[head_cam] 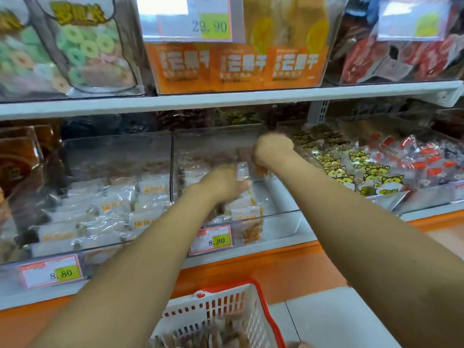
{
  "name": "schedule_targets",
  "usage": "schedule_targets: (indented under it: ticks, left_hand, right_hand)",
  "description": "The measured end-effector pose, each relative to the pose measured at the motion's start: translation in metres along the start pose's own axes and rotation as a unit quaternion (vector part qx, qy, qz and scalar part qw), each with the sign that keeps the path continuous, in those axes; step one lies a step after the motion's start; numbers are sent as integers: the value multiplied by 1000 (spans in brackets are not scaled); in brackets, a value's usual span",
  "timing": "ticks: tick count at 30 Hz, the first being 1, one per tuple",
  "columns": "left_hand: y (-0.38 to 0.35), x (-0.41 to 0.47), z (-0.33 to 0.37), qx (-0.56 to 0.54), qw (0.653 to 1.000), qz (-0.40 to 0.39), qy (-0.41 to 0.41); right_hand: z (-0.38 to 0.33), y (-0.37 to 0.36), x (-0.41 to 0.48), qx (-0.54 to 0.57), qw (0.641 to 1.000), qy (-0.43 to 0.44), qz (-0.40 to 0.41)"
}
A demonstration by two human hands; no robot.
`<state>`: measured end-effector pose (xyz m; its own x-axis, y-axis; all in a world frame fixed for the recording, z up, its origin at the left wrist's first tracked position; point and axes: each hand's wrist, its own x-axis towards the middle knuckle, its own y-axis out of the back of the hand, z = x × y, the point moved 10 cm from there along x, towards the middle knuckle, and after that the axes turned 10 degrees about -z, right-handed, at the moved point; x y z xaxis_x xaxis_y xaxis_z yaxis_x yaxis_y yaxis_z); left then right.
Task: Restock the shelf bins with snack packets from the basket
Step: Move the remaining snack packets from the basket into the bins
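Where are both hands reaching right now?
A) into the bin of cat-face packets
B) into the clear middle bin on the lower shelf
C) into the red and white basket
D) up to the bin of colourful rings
B: the left hand and the right hand are both inside the clear middle bin, above an 8.80 price tag. The right hand seems to grip a snack packet.

— Is the right hand (pixel 272 149) holding anything?
— Cannot tell: it is smeared, and its fingers lie hidden beyond the knuckles. The left hand (pixel 221 184) is blurred too.
— And the basket (pixel 221 310)?
— Cut off by the bottom edge; the packets (pixel 213 337) inside are only a brown blur
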<state>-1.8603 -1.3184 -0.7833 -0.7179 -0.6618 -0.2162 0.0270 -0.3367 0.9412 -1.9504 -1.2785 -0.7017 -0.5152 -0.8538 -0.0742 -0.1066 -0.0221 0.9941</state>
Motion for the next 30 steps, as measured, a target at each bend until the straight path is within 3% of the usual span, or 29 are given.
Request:
schedule_targets:
  ticks: [5, 15, 21, 24, 26, 27, 28, 30]
  left_hand:
    - [-6, 10, -9, -10, 1000, 4, 29]
    - [-2, 9, -6, 41, 998, 37, 20]
    - [-4, 13, -6, 49, 998, 39, 17]
    - [-4, 13, -6, 50, 998, 40, 17]
    - [-4, 13, -6, 53, 998, 39, 16]
    - [-5, 13, -6, 52, 998, 37, 17]
    - [-5, 14, -7, 51, 998, 36, 18]
    - [-6, 14, -9, 50, 998, 33, 18]
  right_hand:
    - [-5, -22, 44, 0, 999, -24, -37]
    - [-29, -38, 73, -131, 988, 76, -31]
    - [-15, -47, 79, -15, 998, 57, -22]
    - [-11, -40, 65, -49, 998, 48, -9]
    - [-11, -53, 50, -106, 988, 58, -93]
    - [-7, -66, 44, -78, 984, 49, -153]
    - [-4, -79, 39, -27, 977, 45, -204]
    - [2, -97, 40, 149, 961, 20, -231]
